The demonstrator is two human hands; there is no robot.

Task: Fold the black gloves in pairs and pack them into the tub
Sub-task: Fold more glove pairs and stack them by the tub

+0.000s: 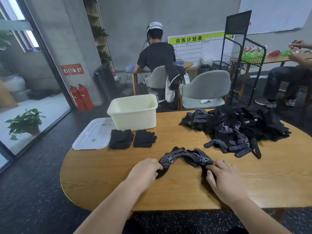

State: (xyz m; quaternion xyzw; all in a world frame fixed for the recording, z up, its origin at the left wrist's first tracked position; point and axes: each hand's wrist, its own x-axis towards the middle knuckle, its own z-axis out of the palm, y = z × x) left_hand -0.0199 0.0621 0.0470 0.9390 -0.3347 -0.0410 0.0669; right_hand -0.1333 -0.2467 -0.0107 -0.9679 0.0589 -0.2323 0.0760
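Observation:
Two black gloves with white dots (pixel 185 157) lie bunched on the wooden table (pixel 104 179) in front of me. My left hand (pixel 143 171) pinches the cuff of the left one. My right hand (pixel 224 178) grips the cuff end of the right one. A cream tub (pixel 133 114) stands at the table's far left edge, and what I see of its inside looks empty. Two folded black pairs (pixel 121 138) (pixel 144 138) lie side by side just in front of the tub. A large pile of loose black gloves (pixel 236 129) covers the far right of the table.
The tub's white lid (pixel 92 135) lies flat at the table's left edge. Two grey chairs (pixel 206 90) stand behind the table, one with a jacket over it. A black wire rack (pixel 239 56) stands at back right. One person sits with back turned, and another sits at far right.

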